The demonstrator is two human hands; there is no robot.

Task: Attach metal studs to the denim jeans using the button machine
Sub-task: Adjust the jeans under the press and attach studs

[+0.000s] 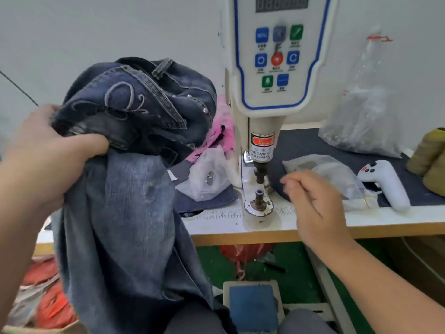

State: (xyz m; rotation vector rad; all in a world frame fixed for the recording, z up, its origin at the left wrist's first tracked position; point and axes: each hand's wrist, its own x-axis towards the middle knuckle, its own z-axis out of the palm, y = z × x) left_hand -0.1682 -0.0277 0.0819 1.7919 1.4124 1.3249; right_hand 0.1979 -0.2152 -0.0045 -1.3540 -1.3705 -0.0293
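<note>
My left hand (48, 155) grips a bunched pair of dark denim jeans (125, 189) and holds them up at the left of the button machine (269, 92). The jeans show an embroidered back pocket and a few small metal studs near the waistband. The legs hang down over the table edge. My right hand (313, 201) hovers just right of the machine's lower die post (259, 197), fingers curled with thumb and forefinger pinched together; any stud between them is too small to make out. The punch (260, 173) stands raised above the post.
A clear bag (322, 169) lies behind my right hand, with a white handheld controller (385, 184) to its right. A larger plastic bag (363, 109) and thread cones (431, 157) stand at the back right. Pink cloth (224, 126) sits behind the jeans. A blue foot pedal (252, 307) is below.
</note>
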